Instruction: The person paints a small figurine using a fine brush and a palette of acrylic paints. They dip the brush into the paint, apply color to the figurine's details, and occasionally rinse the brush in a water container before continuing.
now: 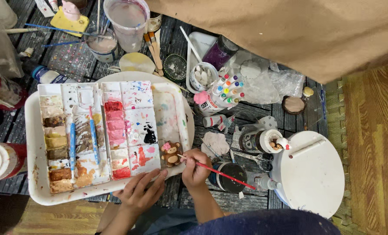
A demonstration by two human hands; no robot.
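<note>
Two hands work at the near edge of a white paint palette (37, 182) that fills the left half of the view, so mixed colours sit within easy reach. Two blue-handled brushes (72, 143) lie across its brown and yellow wells, parked where they cannot roll. The left hand (139, 191), at about 6 o'clock of the palette, lies flat with fingers spread on the rim, apparently steadying it. Just past it, at 1 o'clock from that hand, a small brown monkey figurine (171, 153) stands on the palette's lower right corner. The right hand (195, 169) pinches a red-handled brush (222, 174), tip touching or almost touching the figurine's side, handle trailing toward 4 o'clock. A cup of coloured markers (222, 93) stands at 1 o'clock. Farther right sits a round white lid (316, 178).
</note>
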